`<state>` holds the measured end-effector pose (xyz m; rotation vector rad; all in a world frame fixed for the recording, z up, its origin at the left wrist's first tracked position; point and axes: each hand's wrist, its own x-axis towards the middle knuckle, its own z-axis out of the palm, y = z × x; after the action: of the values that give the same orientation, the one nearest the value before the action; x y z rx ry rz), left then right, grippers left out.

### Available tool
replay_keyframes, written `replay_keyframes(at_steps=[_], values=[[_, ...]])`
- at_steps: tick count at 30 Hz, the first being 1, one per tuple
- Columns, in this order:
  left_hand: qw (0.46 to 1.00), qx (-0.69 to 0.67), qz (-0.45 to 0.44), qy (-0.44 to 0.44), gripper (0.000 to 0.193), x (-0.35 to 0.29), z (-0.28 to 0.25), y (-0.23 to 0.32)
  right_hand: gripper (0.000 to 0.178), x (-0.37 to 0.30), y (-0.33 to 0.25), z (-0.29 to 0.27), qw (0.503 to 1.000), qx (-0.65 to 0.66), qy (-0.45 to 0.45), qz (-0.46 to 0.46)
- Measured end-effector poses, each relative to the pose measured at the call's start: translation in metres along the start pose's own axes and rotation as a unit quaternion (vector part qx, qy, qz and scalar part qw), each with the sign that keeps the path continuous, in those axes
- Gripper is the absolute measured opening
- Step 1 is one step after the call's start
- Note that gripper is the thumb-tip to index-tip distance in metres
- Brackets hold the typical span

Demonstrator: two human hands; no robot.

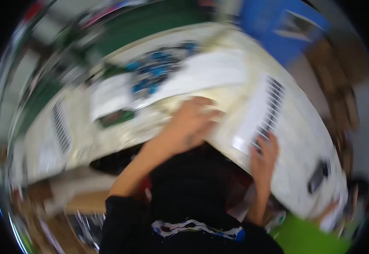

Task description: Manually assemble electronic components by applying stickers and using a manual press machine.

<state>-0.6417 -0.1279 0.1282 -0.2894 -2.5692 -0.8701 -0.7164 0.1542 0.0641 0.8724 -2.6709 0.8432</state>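
Motion blur softens the whole head view. My left hand (194,123) is over the cream table covering, just in front of a white paper sheet, its fingers loosely bent and apart with nothing visible in them. To the right, my right hand (266,157) rests at the near end of a white strip sheet (252,116) that carries a column of black rectangles. Thumb and fingers there are apart, over the lowest rectangles; whether they press on the sheet cannot be made out. Beyond my left hand, a pile of small blue and grey parts (157,70) lies on a white sheet (216,70).
Another sheet with black rectangles (60,127) lies at the left. A dark small object (319,175) sits on the table's right side. Brown cardboard boxes (335,76) and a blue container (277,25) stand beyond the right edge. Another person's hand (328,209) shows at lower right.
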Motion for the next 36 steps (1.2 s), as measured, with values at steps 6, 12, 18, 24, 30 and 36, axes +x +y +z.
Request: replay_keyframes(at_steps=[6, 12, 18, 24, 30, 36], values=[[0.972, 0.126, -0.127, 0.156, 0.025, -0.081, -0.056, 0.024, 0.026, 0.009, -0.040, -0.007, 0.980, 0.107, 0.146, -0.080], [0.752, 0.377, -0.403, 0.360, 0.015, -0.321, -0.145, 0.101, 0.019, -0.002, -0.125, 0.035, 0.886, 0.386, -0.136, -0.217], [0.362, 0.509, -0.649, 0.434, 0.041, -0.593, -0.161, 0.214, 0.015, -0.023, -0.191, 0.048, 0.825, 0.380, -0.261, -0.327], [0.312, 0.160, -0.828, 0.437, 0.045, -0.704, -0.158, 0.198, 0.015, -0.031, -0.248, 0.059, 0.792, 0.380, -0.313, -0.361], [0.317, 0.285, -0.768, 0.477, 0.052, -0.674, -0.141, 0.187, 0.014, -0.033, -0.281, 0.067, 0.768, 0.369, -0.326, -0.410], [0.345, 0.237, -0.765, 0.489, 0.060, -0.678, -0.152, 0.193, 0.012, -0.045, -0.290, 0.067, 0.741, 0.367, -0.366, -0.427]])
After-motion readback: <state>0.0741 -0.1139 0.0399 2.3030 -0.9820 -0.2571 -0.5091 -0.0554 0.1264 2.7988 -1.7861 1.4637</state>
